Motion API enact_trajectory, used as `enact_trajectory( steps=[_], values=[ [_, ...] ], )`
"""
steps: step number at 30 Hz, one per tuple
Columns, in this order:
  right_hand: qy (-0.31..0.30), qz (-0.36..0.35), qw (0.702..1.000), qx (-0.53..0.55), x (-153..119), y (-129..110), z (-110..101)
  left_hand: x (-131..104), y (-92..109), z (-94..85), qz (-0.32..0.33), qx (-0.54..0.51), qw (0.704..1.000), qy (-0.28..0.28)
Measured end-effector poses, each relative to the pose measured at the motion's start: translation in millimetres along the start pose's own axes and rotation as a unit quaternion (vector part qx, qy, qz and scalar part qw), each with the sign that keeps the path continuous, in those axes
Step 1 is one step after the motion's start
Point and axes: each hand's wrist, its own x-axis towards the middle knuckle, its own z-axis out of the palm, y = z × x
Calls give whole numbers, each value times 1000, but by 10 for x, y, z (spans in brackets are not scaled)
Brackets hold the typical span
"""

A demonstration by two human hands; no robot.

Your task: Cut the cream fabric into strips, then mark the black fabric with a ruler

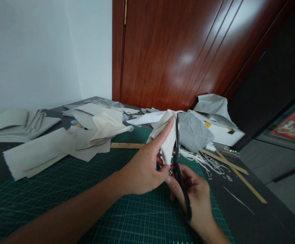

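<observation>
My left hand (146,166) pinches a piece of off-white cloth (169,145) above the cutting mat, its index finger stretched up along the fabric. In my right hand (195,193) is a pair of black-handled scissors (179,173), blades pointing up and away. The blades stand upright right beside the cloth's right edge; whether they touch it I cannot tell. Part of the handles is hidden behind the fingers. Both hands are over the green gridded cutting mat (137,217).
Cloth pieces (43,152) and a folded stack (17,125) lie left. A wooden ruler (127,145) rests on the mat. Grey fabric (195,132), a white box (225,135), white cords (208,162) and crossed wooden strips (236,169) are right. Behind stands a reddish-brown door (162,51).
</observation>
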Motion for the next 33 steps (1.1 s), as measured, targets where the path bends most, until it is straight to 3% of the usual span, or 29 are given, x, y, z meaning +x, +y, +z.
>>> enact_trajectory(
  steps=[12, 28, 33],
  values=[
    [26, -10, 1000, 9, 41, -5, -23, 4, -6, 5, -16, 6, 999, -38],
    [27, -25, 998, -53, 47, -14, -45, -3, -5, 11, -5, 5, 999, -34],
    [26, -41, 998, -35, 52, 25, -57, -42, -62, 37, 39, -44, 998, -1]
  ],
)
